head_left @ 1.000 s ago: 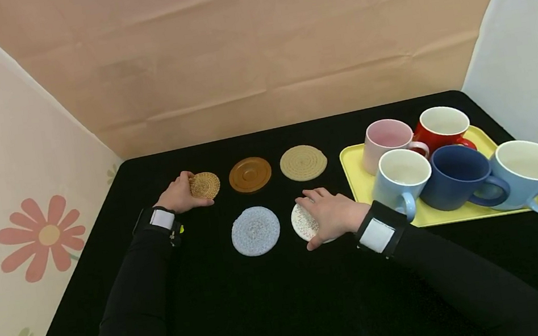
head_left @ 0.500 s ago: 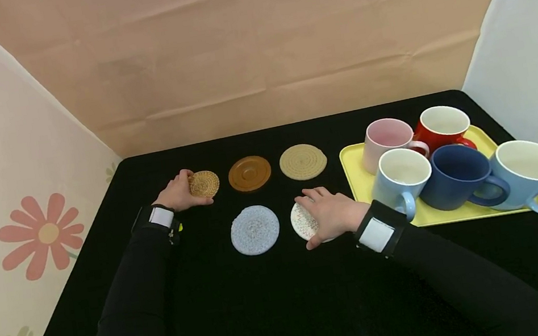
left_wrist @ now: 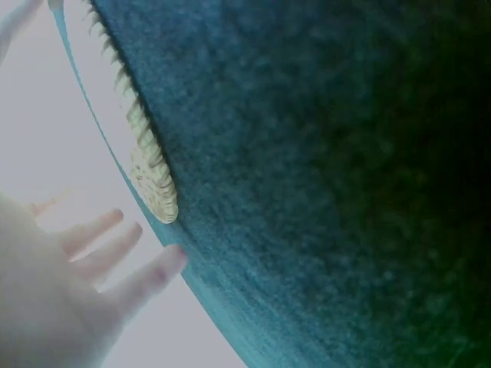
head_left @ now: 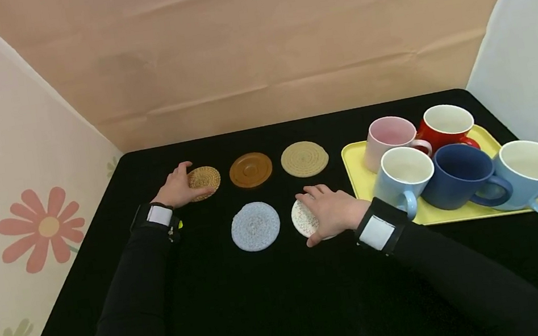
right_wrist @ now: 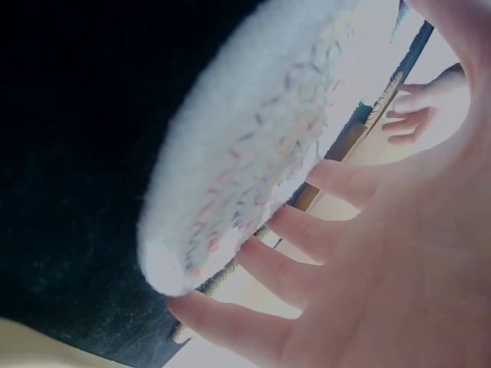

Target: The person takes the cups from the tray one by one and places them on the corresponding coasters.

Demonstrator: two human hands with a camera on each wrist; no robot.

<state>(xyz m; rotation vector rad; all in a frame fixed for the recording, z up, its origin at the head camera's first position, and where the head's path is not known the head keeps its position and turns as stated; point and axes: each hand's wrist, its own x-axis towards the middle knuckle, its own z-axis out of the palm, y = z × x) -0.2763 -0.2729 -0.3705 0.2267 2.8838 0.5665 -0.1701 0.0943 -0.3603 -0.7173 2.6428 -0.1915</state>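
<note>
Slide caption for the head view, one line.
Left hand at woven coaster, right hand over white coaster; mugs on yellow tray.

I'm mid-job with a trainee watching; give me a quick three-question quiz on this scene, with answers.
1. True or false: the smooth brown round coaster lies between the tan woven round coaster and the beige coiled round coaster.

2. What colour is the inside of the glossy red ceramic mug?

3. In the head view, the right hand partly covers which thing?
A) pale blue round coaster
B) white speckled round coaster
C) navy blue ceramic mug

Key: 1. True. 2. White. 3. B.
</note>
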